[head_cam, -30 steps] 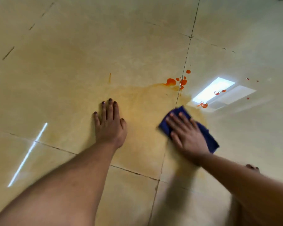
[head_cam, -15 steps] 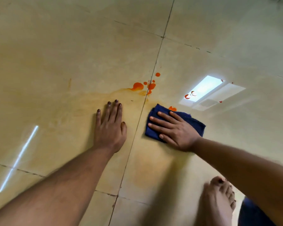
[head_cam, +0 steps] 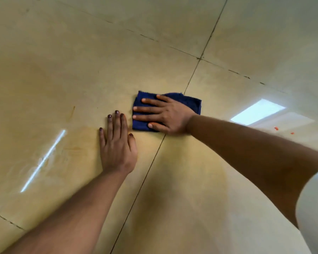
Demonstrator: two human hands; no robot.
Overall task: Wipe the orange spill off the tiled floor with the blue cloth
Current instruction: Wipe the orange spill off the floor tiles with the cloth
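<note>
The folded blue cloth (head_cam: 188, 102) lies flat on the beige tiled floor (head_cam: 81, 61), across a grout line. My right hand (head_cam: 165, 114) presses down on it with fingers spread, pointing left. My left hand (head_cam: 117, 145) rests flat on the floor just left of and below the cloth, fingers apart, holding nothing. A faint orange smear (head_cam: 72, 112) tints the tile to the left. Two small orange drops (head_cam: 276, 128) remain at the far right. The larger drops seen before are hidden under the cloth or gone.
A bright window reflection (head_cam: 257, 111) shines on the floor at the right, and a thin light streak (head_cam: 44, 160) at the left. Dark grout lines cross near the cloth. A white sleeve (head_cam: 312, 208) shows at the lower right.
My right hand has slid the cloth up and left over the cluster of orange drops, which no longer shows. The left hand stays planted. The foot has left the view.
</note>
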